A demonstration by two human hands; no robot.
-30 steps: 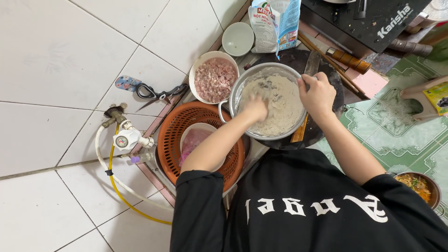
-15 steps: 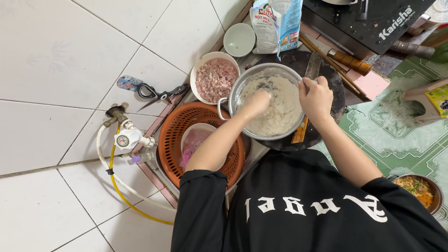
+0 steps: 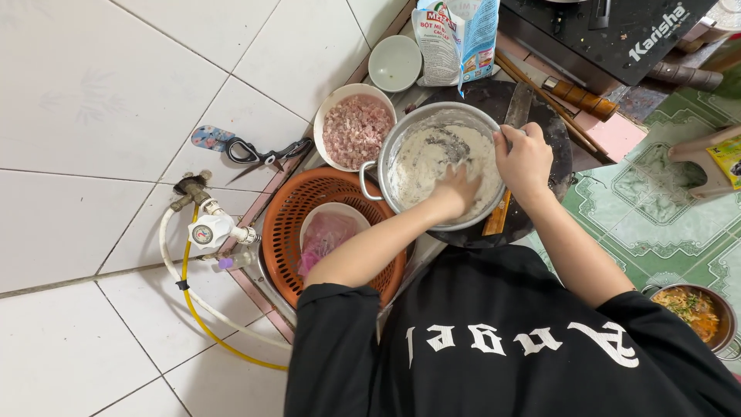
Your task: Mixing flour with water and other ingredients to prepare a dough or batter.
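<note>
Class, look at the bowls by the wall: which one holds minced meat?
The white bowl touching the metal pot; the small bowl near the flour bag is empty.

Left hand (image 3: 457,193) fingertips buried in the batter (image 3: 432,158).

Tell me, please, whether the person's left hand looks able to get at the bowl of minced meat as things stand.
Probably yes. The left hand is down in the flour mix inside the metal pot, and the bowl of minced meat stands right beside that pot's rim, uncovered, with nothing between them; only the pot wall would need clearing.
</note>
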